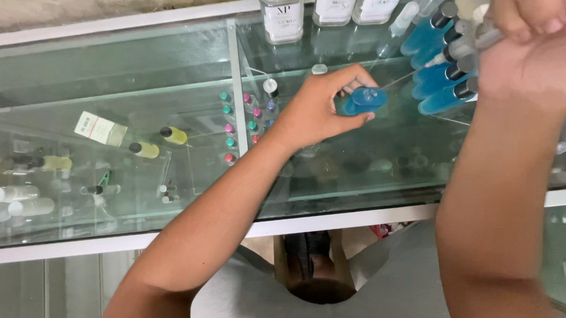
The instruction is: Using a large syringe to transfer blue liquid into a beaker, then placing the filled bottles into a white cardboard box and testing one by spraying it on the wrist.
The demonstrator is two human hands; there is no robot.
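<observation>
Over the smooth glass counter (140, 76), the left hand (317, 109) pinches a small rounded blue plastic bottle (364, 100) between thumb and fingers. The right hand (536, 49), fingers curled shut, grips a syringe (466, 46) whose thin metal needle (398, 80) slants down to the bottle's mouth, beside a row of blue spray tubes (436, 76).

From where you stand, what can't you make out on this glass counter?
- Right hand: blurred and cut by the top edge; the syringe-like tool it grips is unclear.
- Small blue bottle: partly covered by left hand.
- Clear bottles: tops cut off.
- Tiny vials under glass: too small.
</observation>
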